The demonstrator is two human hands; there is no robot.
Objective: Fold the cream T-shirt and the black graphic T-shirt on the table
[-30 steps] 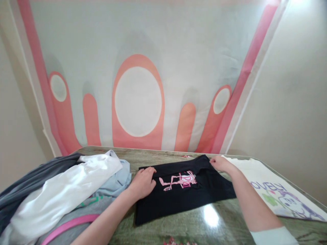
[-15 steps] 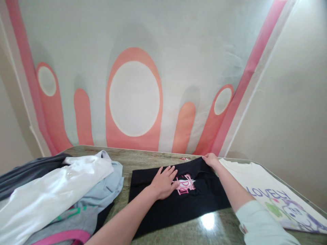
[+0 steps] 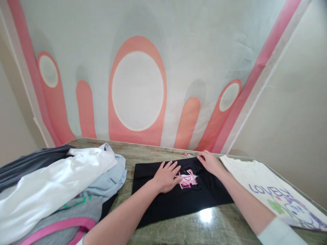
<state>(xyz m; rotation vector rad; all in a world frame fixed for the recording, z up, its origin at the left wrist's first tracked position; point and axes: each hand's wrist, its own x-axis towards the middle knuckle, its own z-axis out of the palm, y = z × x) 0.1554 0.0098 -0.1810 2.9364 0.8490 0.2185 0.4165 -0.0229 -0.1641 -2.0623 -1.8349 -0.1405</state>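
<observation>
A black T-shirt (image 3: 158, 207) with a pink and white print lies folded on the table, its far part turned over. My left hand (image 3: 167, 177) rests flat on it, fingers spread, just left of the print. At the shirt's far edge, my right hand (image 3: 208, 162) pinches the black cloth between thumb and fingers. Part of the shirt's right side is hidden beneath my right forearm.
On the left is a loose heap of clothes, with a white shirt (image 3: 58, 173) on top. A cream T-shirt (image 3: 255, 177) lettered LOVELY lies flat at the right. Behind the wooden table (image 3: 143, 153) stands a wall with an orange pattern.
My right hand has moved slightly left along the shirt's far edge, still pinching the cloth. My left hand stays flat on the shirt. The camera view has tilted up a little.
</observation>
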